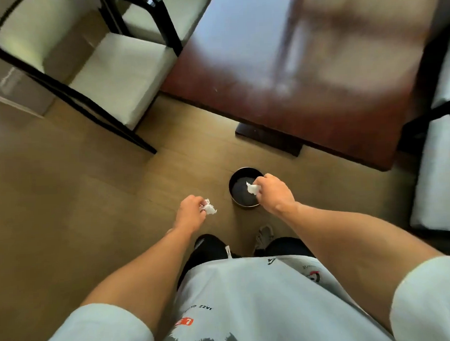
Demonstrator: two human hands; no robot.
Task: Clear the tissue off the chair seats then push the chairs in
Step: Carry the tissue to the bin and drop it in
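My right hand (pixel 274 191) grips a crumpled white tissue (pixel 252 188) directly over the mouth of a small round black bin (pixel 240 175) on the floor. My left hand (pixel 191 209) holds a second crumpled tissue (pixel 210 209) above the floor, to the left of the bin. A black-framed chair with a cream seat (pixel 121 74) stands pulled out at the table's left side, its seat bare. Another cream-seated chair (pixel 438 173) is at the right edge, partly cut off.
A dark red-brown table (pixel 304 73) fills the upper middle, with its dark base foot (pixel 268 140) just beyond the bin. A second left-side chair (pixel 147 17) shows at the top. Wood floor spreads open to the left. My feet are right behind the bin.
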